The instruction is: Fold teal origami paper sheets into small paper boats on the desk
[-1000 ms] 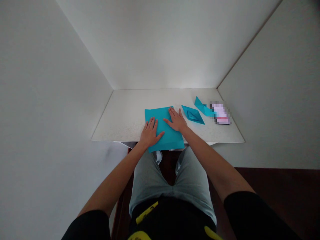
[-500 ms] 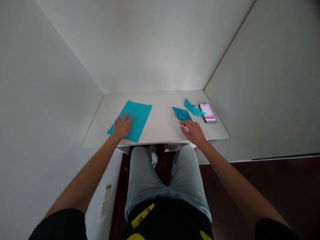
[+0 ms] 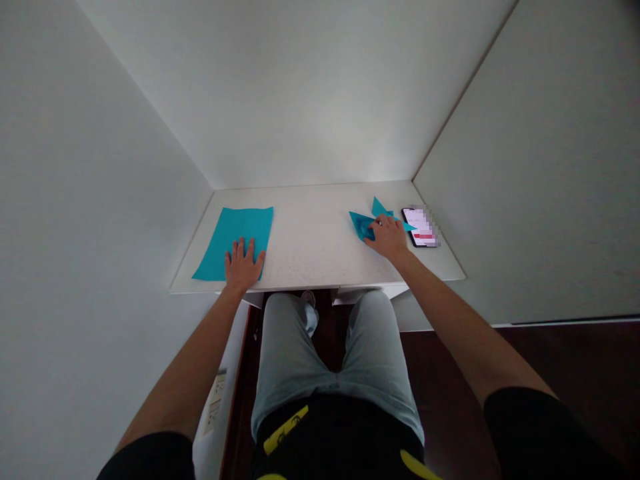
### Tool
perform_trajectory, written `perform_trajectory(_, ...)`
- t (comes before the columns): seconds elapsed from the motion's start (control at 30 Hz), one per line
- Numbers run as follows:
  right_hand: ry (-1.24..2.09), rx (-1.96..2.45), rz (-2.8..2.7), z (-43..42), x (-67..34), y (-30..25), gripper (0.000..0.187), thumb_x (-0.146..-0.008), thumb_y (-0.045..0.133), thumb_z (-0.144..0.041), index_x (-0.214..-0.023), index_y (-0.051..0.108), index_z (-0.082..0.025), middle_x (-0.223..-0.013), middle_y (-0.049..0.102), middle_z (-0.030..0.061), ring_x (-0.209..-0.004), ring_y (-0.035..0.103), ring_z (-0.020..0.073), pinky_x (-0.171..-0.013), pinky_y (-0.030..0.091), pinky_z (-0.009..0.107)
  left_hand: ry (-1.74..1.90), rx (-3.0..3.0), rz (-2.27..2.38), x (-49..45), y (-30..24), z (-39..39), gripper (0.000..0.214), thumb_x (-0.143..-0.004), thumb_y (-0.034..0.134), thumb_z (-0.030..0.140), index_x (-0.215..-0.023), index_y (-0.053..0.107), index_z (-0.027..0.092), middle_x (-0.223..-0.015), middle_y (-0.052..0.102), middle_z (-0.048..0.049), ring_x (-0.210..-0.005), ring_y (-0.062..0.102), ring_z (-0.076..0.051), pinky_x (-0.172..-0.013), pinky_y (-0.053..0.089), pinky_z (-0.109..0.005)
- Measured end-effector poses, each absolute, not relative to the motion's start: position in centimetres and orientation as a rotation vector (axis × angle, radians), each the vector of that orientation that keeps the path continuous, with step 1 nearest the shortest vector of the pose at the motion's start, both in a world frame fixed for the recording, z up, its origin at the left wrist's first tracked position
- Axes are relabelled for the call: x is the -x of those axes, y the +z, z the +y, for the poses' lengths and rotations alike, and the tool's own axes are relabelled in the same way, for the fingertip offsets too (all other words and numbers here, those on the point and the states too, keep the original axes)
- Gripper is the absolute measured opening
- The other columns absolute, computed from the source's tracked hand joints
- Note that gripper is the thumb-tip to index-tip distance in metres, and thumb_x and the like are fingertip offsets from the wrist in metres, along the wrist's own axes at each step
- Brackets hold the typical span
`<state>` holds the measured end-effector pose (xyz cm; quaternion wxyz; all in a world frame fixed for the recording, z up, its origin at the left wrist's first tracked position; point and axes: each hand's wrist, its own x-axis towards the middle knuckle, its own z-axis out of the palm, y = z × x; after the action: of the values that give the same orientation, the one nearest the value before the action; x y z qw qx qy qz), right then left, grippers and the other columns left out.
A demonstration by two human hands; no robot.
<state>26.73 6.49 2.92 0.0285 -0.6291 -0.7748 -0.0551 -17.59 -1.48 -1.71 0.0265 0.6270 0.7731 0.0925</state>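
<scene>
My left hand (image 3: 243, 268) lies flat with fingers spread on the near right part of a blue sheet of paper (image 3: 235, 225). The sheet is flat at the left of the white table. On the right side, my right hand (image 3: 391, 237) closes its thumb and fingers round the right end of a folded blue paper boat (image 3: 358, 223), hiding that end. Just behind the hand lies a second blue paper boat (image 3: 381, 208), partly covered by my fingers, its right tip reaching toward the phone.
A phone (image 3: 421, 235) with a lit screen lies at the right of the white table (image 3: 310, 247). Walls enclose the table at the back and both sides. My legs are below its front edge, and a wall socket (image 3: 214, 403) is at lower left.
The blue sheet has slid left and turned to lie straighter, with my left hand now nearer its front edge. My right hand has moved forward onto the nearer paper boat and closed on it.
</scene>
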Motion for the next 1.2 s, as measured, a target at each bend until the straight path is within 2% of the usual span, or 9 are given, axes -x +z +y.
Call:
perform_trajectory(0.17,-0.130,2.048,-2.446,7.4,-26.6,3.9,0.032,-0.102,0.063,-0.038,-0.120,0.080,-0.019,-0.134,0.072,0.0183,-0.129,0.059,0.0396,-0.105,0.042,0.051,0.540,-1.939,2.386,17.4,-1.7,-2.1,0.072,-0.110,0.038,0.053,-0.165,0.047,0.007,-0.177,0.035,-0.0234,-0.169,0.021,-0.040,-0.136,0.015,-0.063)
perform_trajectory(0.27,-0.045,2.038,-2.369,7.5,-26.3,4.6,0.030,-0.103,0.059,-0.033,-0.119,0.081,-0.019,-0.128,0.076,0.0177,-0.124,0.063,0.0384,-0.103,0.044,0.049,0.790,-2.000,2.340,15.4,-0.8,-3.0,0.066,-0.111,0.039,0.050,-0.163,0.050,0.011,-0.174,0.043,-0.0216,-0.169,0.024,-0.036,-0.136,0.015,-0.060)
perform_trajectory(0.43,0.341,1.665,-2.036,4.5,-23.7,3.7,0.031,-0.101,0.055,-0.035,-0.117,0.078,-0.022,-0.115,0.080,0.0114,-0.104,0.071,0.0304,-0.089,0.052,0.040,1.042,-1.973,1.760,7.9,-0.4,-3.3,0.064,-0.108,0.052,0.056,-0.159,0.049,0.017,-0.155,0.061,-0.0205,-0.149,0.054,-0.033,-0.126,0.038,-0.053)
perform_trajectory(0.5,0.389,1.497,-1.986,2.7,-22.1,2.6,0.026,-0.097,0.058,-0.033,-0.112,0.077,-0.023,-0.110,0.080,0.0098,-0.103,0.070,0.0307,-0.090,0.052,0.041,1.157,-1.835,1.521,4.4,-0.9,-2.6,0.069,-0.106,0.058,0.059,-0.161,0.046,0.019,-0.147,0.065,-0.0196,-0.137,0.062,-0.031,-0.118,0.046,-0.051)
perform_trajectory(0.6,0.463,1.413,-1.946,0.5,-20.1,0.9,0.020,-0.094,0.059,-0.031,-0.104,0.075,-0.025,-0.098,0.079,0.0078,-0.096,0.069,0.0292,-0.089,0.053,0.041,1.242,-1.619,1.281,0.8,-2.1,-1.5,0.087,-0.096,0.073,0.064,-0.165,0.040,0.023,-0.144,0.062,-0.0187,-0.109,0.070,-0.024,-0.094,0.057,-0.041)
perform_trajectory(0.7,0.525,1.395,-1.939,-0.5,-19.0,-0.2,0.016,-0.092,0.065,-0.034,-0.100,0.074,-0.024,-0.096,0.078,0.0079,-0.091,0.067,0.0278,-0.088,0.053,0.041,1.277,-1.551,1.200,-0.5,-3.1,-1.1,0.108,-0.081,0.090,0.059,-0.168,0.036,0.025,-0.143,0.056,-0.0172,-0.092,0.068,-0.017,-0.077,0.056,-0.033)
perform_trajectory(0.77,0.560,1.355,-1.935,-0.7,-18.8,-0.5,0.017,-0.091,0.069,-0.038,-0.099,0.074,-0.024,-0.097,0.079,0.0084,-0.091,0.067,0.0277,-0.090,0.053,0.042,1.293,-1.527,1.172,-0.3,-3.6,-1.1,0.109,-0.079,0.093,0.052,-0.168,0.036,0.027,-0.144,0.054,-0.0157,-0.086,0.066,-0.014,-0.074,0.055,-0.031)
perform_trajectory(1.0,1.010,1.147,-1.724,-1.2,-18.9,-1.0,0.039,-0.095,0.063,-0.060,-0.102,0.079,-0.025,-0.096,0.079,0.0044,-0.094,0.069,0.0253,-0.091,0.054,0.040,1.243,-1.422,1.100,1.0,-3.8,-0.6,0.057,-0.097,0.069,0.035,-0.151,0.056,0.021,-0.124,0.069,-0.0097,-0.086,0.068,-0.016,-0.082,0.058,-0.033)
perform_trajectory(1.2,1.242,1.176,-1.530,-0.2,-18.7,-0.6,0.038,-0.084,0.075,-0.061,-0.093,0.078,-0.024,-0.083,0.075,-0.0011,-0.081,0.067,0.0202,-0.082,0.053,0.034,1.247,-1.427,1.158,0.7,-2.9,-0.6,0.038,-0.101,0.062,0.035,-0.136,0.067,0.021,-0.109,0.075,-0.0059,-0.089,0.069,-0.018,-0.081,0.057,-0.030)
